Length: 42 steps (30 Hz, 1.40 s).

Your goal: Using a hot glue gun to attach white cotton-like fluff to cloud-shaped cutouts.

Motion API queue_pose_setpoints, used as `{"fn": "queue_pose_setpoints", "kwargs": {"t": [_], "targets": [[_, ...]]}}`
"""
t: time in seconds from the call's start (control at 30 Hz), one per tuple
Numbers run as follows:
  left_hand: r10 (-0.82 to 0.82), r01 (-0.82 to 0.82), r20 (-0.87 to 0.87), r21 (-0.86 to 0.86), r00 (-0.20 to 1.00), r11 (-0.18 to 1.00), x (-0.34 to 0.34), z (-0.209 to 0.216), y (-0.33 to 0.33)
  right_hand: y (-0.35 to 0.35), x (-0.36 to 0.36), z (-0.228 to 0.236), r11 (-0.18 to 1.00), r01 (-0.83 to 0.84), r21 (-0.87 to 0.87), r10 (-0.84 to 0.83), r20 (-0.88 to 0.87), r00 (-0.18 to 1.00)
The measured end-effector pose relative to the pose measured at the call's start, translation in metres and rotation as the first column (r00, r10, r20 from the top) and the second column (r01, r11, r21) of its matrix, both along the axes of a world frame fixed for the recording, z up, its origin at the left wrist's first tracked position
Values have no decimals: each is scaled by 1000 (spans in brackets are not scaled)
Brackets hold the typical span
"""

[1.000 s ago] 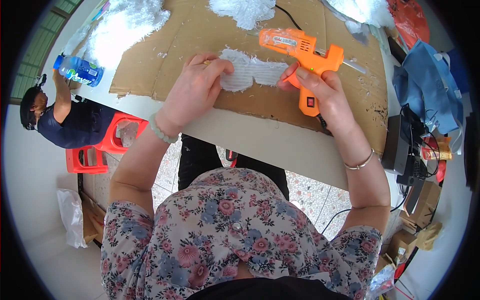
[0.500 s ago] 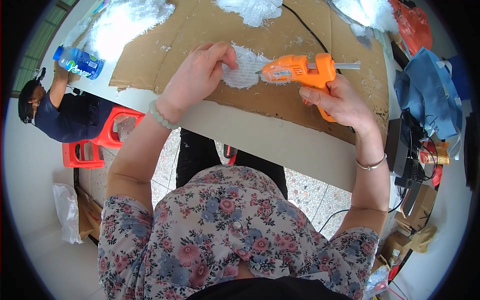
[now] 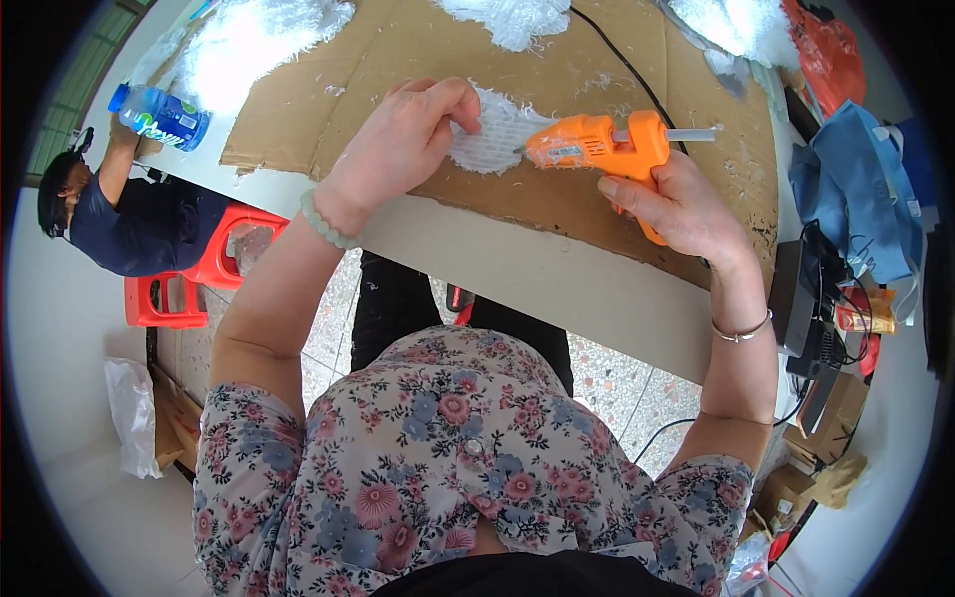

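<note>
Gripping an orange glue gun [image 3: 607, 149], the right hand [image 3: 681, 204] has its fingers wrapped tight round the handle at about 2 o'clock, nozzle aimed toward 9 o'clock at a white mesh patch [image 3: 494, 134]. The left hand [image 3: 403, 139] pinches that patch's left edge — fingers closed on it — at 12 o'clock on the cardboard [image 3: 597, 214]. A water bottle [image 3: 159, 116] lies at 10 o'clock, well apart.

Right hand [image 3: 686, 204] around orange glue gun [image 3: 597, 149], nozzle at white fluffy patch [image 3: 494, 136] under left hand [image 3: 398, 144].
</note>
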State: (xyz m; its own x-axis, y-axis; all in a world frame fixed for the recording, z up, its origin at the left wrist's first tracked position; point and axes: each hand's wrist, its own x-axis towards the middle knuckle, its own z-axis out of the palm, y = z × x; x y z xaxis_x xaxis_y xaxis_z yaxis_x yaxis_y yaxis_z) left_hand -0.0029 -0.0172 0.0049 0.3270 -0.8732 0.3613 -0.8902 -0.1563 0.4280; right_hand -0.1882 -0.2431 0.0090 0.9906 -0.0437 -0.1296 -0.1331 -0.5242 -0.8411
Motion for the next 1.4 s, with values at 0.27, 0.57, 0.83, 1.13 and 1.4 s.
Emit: {"fn": "queue_pose_setpoints", "kwargs": {"t": [0.27,0.57,0.83,1.13,1.4], "targets": [[-11,12,15,-58,1000,998,2,-2,-2,3,1,3,999,-6,-45,6,-5,1000],[-28,28,-14,-54,999,998,7,-2,-4,13,4,1,998,-63,-27,65,65,996],[-26,22,-93,-43,995,999,9,-3,-4,21,8,3,993,-53,-106,65,115,991],[-19,23,-199,17,980,1000,12,4,-6,26,12,-6,981,-54,-186,100,251,963],[-52,58,-180,28,982,998,17,4,-9,32,16,-7,970,-36,-240,92,225,970]]}}
